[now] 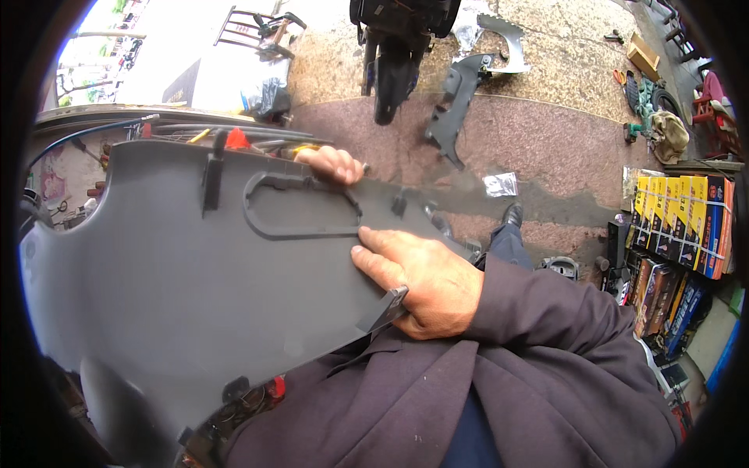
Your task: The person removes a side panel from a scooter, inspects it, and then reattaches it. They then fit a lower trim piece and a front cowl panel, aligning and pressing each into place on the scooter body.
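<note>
A large, dark grey moulded plastic panel point(187, 281) takes up the left and middle, its clips and a raised oval rim point(304, 232) facing me. My left hand point(331, 164) is closed over the far edge, just beyond the oval; its arm is hidden by the panel. From the right, my right hand point(429, 282) lies over the near part of the panel, fingertips pressed beside the oval's right end. A small bracket tab point(382, 310) sticks up by that hand. What the panel's underside touches cannot be seen.
Behind the panel lie a tray of tools and a red-tipped object point(237, 139). A black machine part point(390, 54) overhangs the top middle. Another grey plastic piece point(456, 109) is on the floor. Yellow-and-black boxes point(675, 218) are stacked at right. A wooden stool point(261, 33) is far left.
</note>
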A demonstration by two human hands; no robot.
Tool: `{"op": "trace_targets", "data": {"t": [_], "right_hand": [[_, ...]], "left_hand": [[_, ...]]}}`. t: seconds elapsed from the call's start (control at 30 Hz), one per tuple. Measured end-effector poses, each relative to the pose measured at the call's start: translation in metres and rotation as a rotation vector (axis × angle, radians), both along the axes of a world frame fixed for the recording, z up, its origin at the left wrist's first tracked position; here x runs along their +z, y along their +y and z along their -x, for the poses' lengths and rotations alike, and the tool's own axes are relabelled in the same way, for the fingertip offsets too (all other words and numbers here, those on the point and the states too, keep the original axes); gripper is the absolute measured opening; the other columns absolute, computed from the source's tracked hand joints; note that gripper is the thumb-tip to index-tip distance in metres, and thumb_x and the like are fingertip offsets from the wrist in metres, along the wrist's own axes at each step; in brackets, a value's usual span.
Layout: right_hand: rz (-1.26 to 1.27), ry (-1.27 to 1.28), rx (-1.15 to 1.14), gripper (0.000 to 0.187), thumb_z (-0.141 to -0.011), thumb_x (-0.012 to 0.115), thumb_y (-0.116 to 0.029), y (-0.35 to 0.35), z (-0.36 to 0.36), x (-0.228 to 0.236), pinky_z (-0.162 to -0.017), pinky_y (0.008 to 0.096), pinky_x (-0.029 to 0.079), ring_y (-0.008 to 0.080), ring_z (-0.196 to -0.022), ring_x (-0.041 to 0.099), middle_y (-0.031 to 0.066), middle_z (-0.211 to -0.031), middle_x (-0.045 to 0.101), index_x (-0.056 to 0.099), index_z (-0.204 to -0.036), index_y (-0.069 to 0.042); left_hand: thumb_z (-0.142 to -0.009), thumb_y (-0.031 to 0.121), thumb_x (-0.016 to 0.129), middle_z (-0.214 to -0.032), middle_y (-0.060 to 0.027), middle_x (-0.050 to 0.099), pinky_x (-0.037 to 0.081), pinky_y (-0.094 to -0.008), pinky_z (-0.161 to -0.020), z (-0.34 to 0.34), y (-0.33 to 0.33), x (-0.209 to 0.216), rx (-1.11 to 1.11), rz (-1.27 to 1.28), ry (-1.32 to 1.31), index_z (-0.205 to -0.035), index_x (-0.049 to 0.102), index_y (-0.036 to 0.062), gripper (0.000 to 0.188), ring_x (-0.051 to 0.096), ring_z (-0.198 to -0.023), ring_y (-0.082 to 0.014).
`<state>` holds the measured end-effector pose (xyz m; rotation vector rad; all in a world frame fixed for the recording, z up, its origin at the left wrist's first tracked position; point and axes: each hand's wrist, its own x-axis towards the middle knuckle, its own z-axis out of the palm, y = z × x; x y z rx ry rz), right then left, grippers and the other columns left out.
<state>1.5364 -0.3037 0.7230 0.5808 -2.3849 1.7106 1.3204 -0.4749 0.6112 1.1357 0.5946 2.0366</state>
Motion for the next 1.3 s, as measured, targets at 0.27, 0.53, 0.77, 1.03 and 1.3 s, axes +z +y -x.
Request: {"op": "trace_targets", "data": {"t": [0.27, 0.53, 0.77, 1.03, 1.3], "right_hand": [[0.030, 0.018, -0.039, 0.061, -0.076, 0.075, -0.009, -0.004, -0.002, -0.001, -0.099, 0.0485, 0.052, 0.0517, -0.116, 0.059, 0.0399, -0.131, 0.053, 0.052, -0.129, 0.012], [0.039, 0.011, -0.025, 0.063, -0.074, 0.074, -0.007, -0.006, -0.002, -0.001, -0.099, 0.0484, 0.052, 0.0524, -0.116, 0.059, 0.0403, -0.132, 0.052, 0.052, -0.129, 0.012], [0.043, -0.004, -0.012, 0.068, -0.071, 0.075, -0.004, -0.011, -0.001, -0.003, -0.099, 0.0496, 0.051, 0.0531, -0.116, 0.058, 0.0402, -0.133, 0.051, 0.050, -0.132, 0.011], [0.048, -0.035, 0.027, 0.069, -0.071, 0.077, -0.008, -0.011, 0.001, -0.003, -0.098, 0.0490, 0.052, 0.0519, -0.115, 0.058, 0.0403, -0.134, 0.050, 0.050, -0.132, 0.011], [-0.100, -0.009, -0.056, 0.064, -0.067, 0.071, -0.005, -0.027, 0.001, 0.002, -0.100, 0.0495, 0.051, 0.0514, -0.120, 0.056, 0.0397, -0.134, 0.050, 0.052, -0.127, 0.012]], "left_hand": [[-0.106, 0.039, 0.047, -0.102, -0.0095, 0.061, 0.045, -0.0410, -0.084, -0.001, -0.006, 0.010, 0.029, 0.016, -0.039, -0.138, 0.054, 0.0053, 0.047, 0.057, -0.090, -0.0218], [-0.106, 0.041, 0.047, -0.103, -0.0092, 0.061, 0.045, -0.0406, -0.085, 0.000, -0.011, 0.020, 0.053, 0.028, -0.060, -0.138, 0.054, 0.0054, 0.048, 0.057, -0.091, -0.0218], [-0.105, 0.042, 0.048, -0.104, -0.0089, 0.061, 0.045, -0.0402, -0.085, 0.003, -0.018, 0.029, 0.080, 0.023, -0.091, -0.138, 0.054, 0.0056, 0.049, 0.058, -0.092, -0.0218], [-0.105, 0.043, 0.048, -0.104, -0.0086, 0.062, 0.046, -0.0398, -0.085, 0.006, -0.025, 0.039, 0.106, 0.020, -0.109, -0.138, 0.055, 0.0058, 0.050, 0.058, -0.092, -0.0217], [-0.105, 0.045, 0.049, -0.105, -0.0083, 0.062, 0.046, -0.0394, -0.086, 0.002, -0.028, 0.041, 0.146, 0.017, -0.131, -0.138, 0.055, 0.0060, 0.051, 0.059, -0.093, -0.0217]]}}
